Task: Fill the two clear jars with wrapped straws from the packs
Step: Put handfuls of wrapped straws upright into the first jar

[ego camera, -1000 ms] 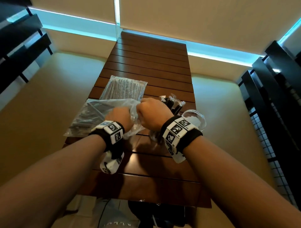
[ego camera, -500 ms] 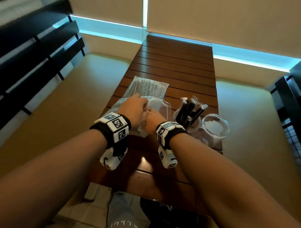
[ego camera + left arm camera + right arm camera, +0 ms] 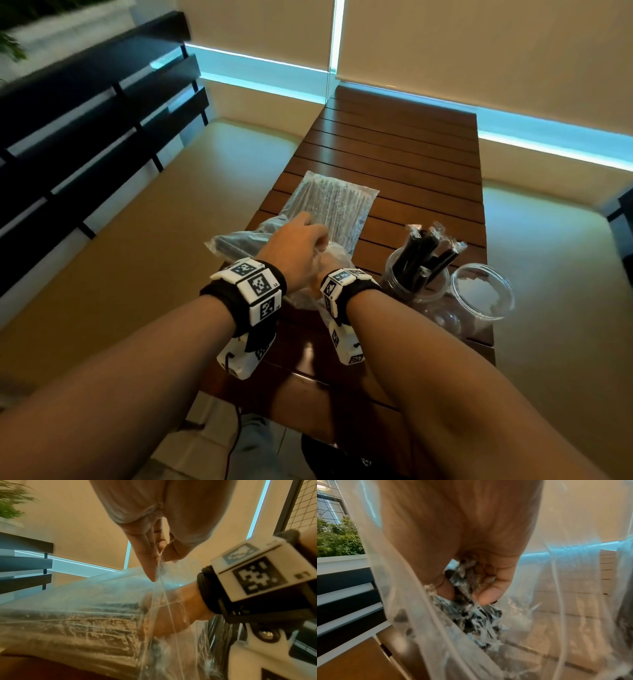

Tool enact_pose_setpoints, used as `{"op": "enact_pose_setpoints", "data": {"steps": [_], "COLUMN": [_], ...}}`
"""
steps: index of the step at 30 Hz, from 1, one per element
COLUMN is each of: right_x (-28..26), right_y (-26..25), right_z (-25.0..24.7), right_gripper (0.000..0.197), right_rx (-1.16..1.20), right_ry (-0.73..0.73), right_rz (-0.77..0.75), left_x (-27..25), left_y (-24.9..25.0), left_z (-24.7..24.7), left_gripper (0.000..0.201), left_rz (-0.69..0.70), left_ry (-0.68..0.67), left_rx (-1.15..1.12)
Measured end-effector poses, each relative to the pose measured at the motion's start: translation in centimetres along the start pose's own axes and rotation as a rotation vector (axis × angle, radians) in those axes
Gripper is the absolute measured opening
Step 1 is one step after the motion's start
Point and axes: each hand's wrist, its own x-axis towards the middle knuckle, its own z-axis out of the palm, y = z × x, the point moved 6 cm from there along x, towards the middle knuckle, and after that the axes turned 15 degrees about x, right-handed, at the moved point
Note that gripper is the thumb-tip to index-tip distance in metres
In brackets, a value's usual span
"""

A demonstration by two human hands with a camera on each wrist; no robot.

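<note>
Clear plastic straw pack point(image 3: 239, 240) lies on the brown slatted worktop point(image 3: 394, 150); left hand point(image 3: 294, 246) pinches its mouth; right hand point(image 3: 453, 534), inside, curls its fingers point(image 3: 489, 595) round black wrapped straws point(image 3: 471, 612); clear jars point(image 3: 416, 284) at three o'clock.

Both forearms stretched forward, bare, each wrist strapped with a black band carrying white marker blocks. Left hand point(image 3: 296, 246) raised a little above the right, knuckles up, thumb and fingers point(image 3: 149, 561) pinching thin film. Right hand point(image 3: 462, 550) lower and just beside it, pushed inside a clear bag, thumb and fingers point(image 3: 489, 595) curled round a bunch of wrapped sticks.
</note>
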Motion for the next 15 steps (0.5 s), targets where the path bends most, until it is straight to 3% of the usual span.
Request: {"op": "enact_pose_setpoints", "data": {"steps": [2,8,15], "right_x": [0.0,1.0,-0.3], "right_y": [1.1,1.8,2.5], "right_z": [-0.6,-1.4,-3.5], "right_gripper": [0.027,0.023,0.027], "right_rx": [0.022,0.217,0.246], "right_ry": [0.078,0.181,0.06], "right_rz": [-0.004,0.019,0.012], "left_x": [0.1,1.8,4.6], "left_y": [-0.1,0.2,0.6], "left_z": [-0.3,-0.6,0.1], "left_gripper": [0.012,0.011,0.004], "left_rz": [-0.015,-0.052,0.022], "left_ry": [0.028,0.06,0.016], "left_rx": [-0.03,-0.063,-0.067]}}
